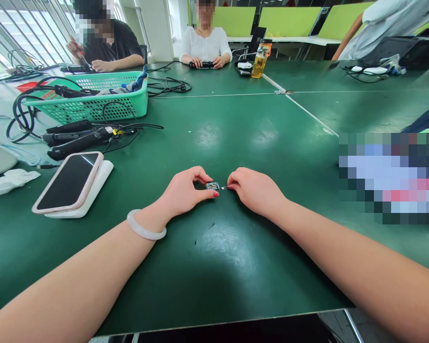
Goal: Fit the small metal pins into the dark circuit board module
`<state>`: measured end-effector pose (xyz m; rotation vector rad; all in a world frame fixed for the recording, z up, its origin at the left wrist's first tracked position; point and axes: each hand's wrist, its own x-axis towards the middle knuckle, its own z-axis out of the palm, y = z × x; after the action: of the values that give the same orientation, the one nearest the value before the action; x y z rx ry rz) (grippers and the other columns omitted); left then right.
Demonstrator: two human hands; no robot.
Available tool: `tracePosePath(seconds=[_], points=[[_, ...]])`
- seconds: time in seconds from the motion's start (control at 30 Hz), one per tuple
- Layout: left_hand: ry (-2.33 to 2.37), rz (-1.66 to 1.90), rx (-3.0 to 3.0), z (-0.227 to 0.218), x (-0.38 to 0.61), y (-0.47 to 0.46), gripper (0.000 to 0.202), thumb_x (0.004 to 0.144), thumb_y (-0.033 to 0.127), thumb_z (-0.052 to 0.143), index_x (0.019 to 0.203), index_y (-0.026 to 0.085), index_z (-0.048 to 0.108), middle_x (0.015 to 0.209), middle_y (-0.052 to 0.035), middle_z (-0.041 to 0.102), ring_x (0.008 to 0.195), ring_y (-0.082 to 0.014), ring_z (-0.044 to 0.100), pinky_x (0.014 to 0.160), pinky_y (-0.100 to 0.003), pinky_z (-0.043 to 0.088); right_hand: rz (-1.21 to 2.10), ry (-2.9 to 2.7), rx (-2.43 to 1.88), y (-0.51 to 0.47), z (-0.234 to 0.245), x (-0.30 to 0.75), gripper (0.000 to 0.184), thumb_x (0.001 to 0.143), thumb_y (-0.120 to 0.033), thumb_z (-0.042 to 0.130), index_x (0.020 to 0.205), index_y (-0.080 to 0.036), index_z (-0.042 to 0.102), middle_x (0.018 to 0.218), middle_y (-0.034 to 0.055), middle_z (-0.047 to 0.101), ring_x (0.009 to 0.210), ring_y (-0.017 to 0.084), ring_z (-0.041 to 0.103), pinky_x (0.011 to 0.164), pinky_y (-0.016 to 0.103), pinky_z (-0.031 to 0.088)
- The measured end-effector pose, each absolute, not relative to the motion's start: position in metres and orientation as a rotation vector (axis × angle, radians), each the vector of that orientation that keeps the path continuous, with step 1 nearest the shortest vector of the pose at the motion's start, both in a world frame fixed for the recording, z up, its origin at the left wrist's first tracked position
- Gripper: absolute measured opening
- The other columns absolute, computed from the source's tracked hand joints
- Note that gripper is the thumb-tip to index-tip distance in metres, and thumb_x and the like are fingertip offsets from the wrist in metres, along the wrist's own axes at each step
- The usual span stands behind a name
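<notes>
Between the thumb and fingers of my left hand [188, 191] is a small circuit board [212, 186], held just above or on the green table [221, 257]; I cannot tell which. My right hand [255, 190] pinches a tiny piece with a pale, metallic-looking tip [224, 187]. That tip points left, at the board's right edge, with a narrow gap between them. The rest of the tiny piece is hidden by my right fingers. A white bangle [146, 226] circles my left wrist.
To the left lie a phone [69, 181] on a white box, black handheld devices [82, 143] with cables, and a green basket [128, 105]. A bottle [260, 59] stands at the far side. Two people [206, 40] sit opposite; another leans in at the far right.
</notes>
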<state>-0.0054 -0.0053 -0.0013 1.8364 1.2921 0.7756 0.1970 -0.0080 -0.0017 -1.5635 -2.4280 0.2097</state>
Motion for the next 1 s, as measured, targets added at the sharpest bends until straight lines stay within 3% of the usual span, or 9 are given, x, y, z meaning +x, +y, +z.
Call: tracePosePath(seconds=[0.43,1.0], points=[[1.262,0.778,1.865,-0.002,-0.007,-0.006,0.034,0.058,0.040,0.077,0.078,0.020,0.058,0.083,-0.0017,0.066,0.091,-0.0205,0.060,0.085,-0.037,0.045,0.292,-2.215,-1.339,-0.026,0.008,0.179,0.012,0.087,-0.016,0.051,0.080,-0.020,0.060,0.084,0.0009,0.062,0.076,0.014,0.056,0.065,0.025,0.040],[1.228,0.791,1.891,0.000,-0.006,-0.007,0.036,0.058,0.042,0.076,0.078,0.019,0.057,0.093,-0.0044,0.066,0.095,-0.0216,0.060,0.088,-0.039,0.045,0.217,-2.300,-1.265,-0.025,0.005,0.182,0.012,0.089,-0.021,0.050,0.085,-0.020,0.061,0.088,0.0016,0.063,0.077,0.013,0.057,0.066,0.025,0.040]])
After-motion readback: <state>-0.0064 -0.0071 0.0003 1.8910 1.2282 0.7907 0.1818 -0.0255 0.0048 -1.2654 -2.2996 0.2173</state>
